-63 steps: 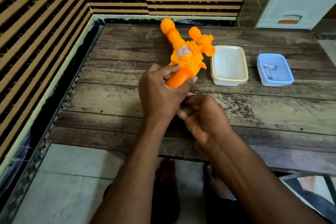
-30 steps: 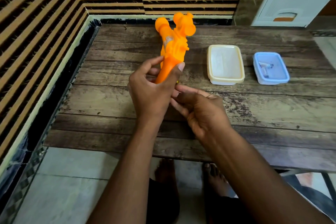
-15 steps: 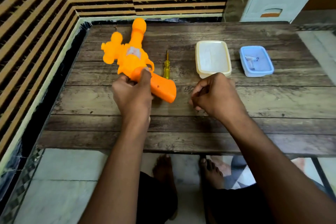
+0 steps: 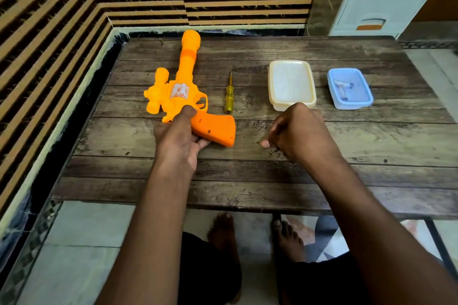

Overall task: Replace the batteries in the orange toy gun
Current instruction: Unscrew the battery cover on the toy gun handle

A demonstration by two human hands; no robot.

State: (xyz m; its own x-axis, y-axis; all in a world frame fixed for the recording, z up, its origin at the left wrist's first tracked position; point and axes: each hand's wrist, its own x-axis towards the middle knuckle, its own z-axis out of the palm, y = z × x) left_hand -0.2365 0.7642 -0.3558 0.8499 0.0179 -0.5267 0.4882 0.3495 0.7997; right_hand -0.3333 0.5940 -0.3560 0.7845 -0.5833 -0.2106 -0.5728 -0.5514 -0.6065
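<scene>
Orange plastic is lying flat on the worktop (image 4: 247,181) now: the toy gun (image 4: 183,91), which a second ago was being held upright between both hands, is resting on its side in the left-centre of the frame, barrel pointing to the upper edge. The left hand (image 4: 178,138) is gripping the handle, thumb on top and fingers (image 4: 203,142) curling underneath, so the flat side with its small holes (probably screw points of the battery cover, though I cannot be sure) is facing up. The right hand (image 4: 297,134) is no longer touching the gun; it is hovering over the boards at centre right, fingers curled in, and whether they are holding anything cannot be told. The move is exposing a yellow screwdriver (image 4: 229,94) lying just right of the gun. Right of it are sitting a cream container (image 4: 292,104) and a blue container (image 4: 353,104) with small parts inside. The cover is looking unopened, so unscrewing is likely coming next.
</scene>
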